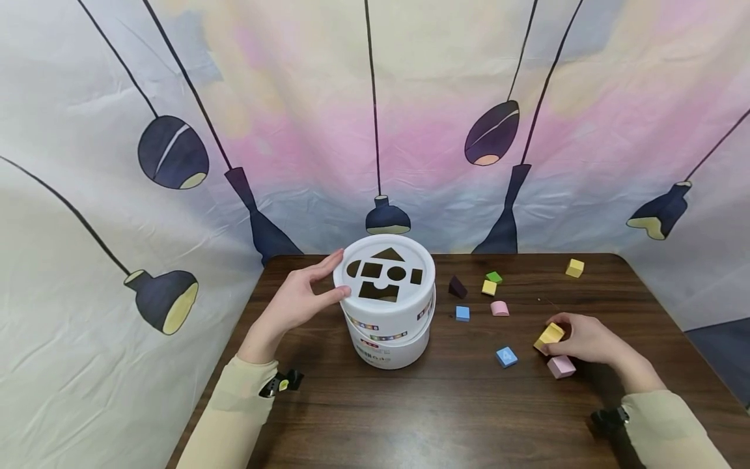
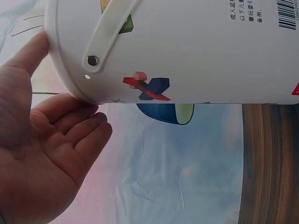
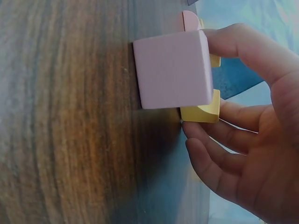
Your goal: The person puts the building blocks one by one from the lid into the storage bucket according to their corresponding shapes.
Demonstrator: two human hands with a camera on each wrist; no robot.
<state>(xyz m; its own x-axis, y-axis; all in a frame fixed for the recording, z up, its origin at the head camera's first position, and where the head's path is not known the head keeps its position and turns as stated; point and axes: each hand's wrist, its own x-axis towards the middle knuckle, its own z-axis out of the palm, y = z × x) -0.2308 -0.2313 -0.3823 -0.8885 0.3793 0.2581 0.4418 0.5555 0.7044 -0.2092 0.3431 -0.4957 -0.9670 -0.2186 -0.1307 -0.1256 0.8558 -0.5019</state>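
A white bucket [image 1: 389, 348] stands on the table, its lid [image 1: 342, 279] pierced by cut-out shapes. My left hand [image 1: 297, 301] rests against the left side of the lid's rim, thumb at the near side and fingers at the far side. The left wrist view shows the bucket wall [image 2: 196, 60] and this hand [image 2: 56, 144] with relaxed fingers. Between thumb and fingers, my right hand [image 1: 588, 337] pinches a yellow block [image 1: 549, 337] with a curved notch. Close to that hand, a pink block [image 1: 561, 367] sits on the table, and it partly hides the yellow block in the right wrist view.
Right of the bucket lie a dark triangular block [image 1: 458, 287], a green block [image 1: 495, 277], a small yellow block [image 1: 489, 288], a pink rounded block [image 1: 500, 309] and blue blocks [image 1: 462, 314]. Another yellow block [image 1: 575, 268] is near the far right edge. A printed cloth [image 1: 328, 130] hangs behind.
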